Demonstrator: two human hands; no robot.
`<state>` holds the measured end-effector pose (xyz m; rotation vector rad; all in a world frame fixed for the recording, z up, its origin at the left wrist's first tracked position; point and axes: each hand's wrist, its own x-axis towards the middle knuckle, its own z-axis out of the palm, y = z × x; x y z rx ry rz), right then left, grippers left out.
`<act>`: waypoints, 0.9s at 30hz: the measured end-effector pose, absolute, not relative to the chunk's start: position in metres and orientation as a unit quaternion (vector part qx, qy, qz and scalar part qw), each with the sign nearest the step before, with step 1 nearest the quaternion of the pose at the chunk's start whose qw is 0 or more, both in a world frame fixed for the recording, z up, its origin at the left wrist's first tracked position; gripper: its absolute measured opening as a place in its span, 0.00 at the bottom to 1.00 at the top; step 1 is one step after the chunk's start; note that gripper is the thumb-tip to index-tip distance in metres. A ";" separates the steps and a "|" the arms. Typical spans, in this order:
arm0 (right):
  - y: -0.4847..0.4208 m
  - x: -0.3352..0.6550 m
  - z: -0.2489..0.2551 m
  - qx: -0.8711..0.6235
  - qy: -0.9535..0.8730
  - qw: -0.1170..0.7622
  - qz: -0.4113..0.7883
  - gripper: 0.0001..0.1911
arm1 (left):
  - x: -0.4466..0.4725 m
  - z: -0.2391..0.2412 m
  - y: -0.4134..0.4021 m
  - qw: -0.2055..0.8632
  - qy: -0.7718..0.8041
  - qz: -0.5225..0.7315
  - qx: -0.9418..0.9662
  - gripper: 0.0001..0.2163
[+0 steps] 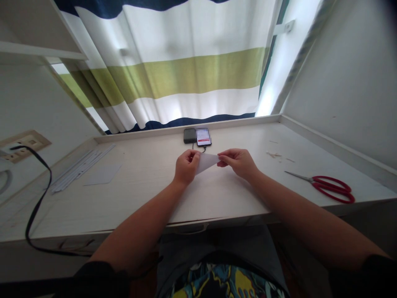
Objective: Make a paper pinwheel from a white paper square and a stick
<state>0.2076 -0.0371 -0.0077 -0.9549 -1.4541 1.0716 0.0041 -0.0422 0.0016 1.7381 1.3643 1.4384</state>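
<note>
A small folded piece of white paper [206, 162] is held just above the pale desk [149, 194], between both hands. My left hand [186, 166] is curled round its left end, with thumb and fingers pinching it. My right hand [238, 162] pinches the pointed right end with its fingertips. The paper looks like a narrow triangle or wedge. Both forearms reach in from the bottom of the view.
Red-handled scissors [330, 187] lie on the desk at the right. A phone [204, 137] and a dark box [190, 135] sit at the back by the striped curtain [173, 74]. A paper sheet [104, 175] and white strips [79, 167] lie left; a black cable [39, 198] hangs from a wall socket.
</note>
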 end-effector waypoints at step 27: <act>-0.036 0.210 -0.007 -0.398 -0.629 0.513 0.428 0.19 | 0.006 -0.002 -0.036 0.312 0.486 0.552 0.601 0.10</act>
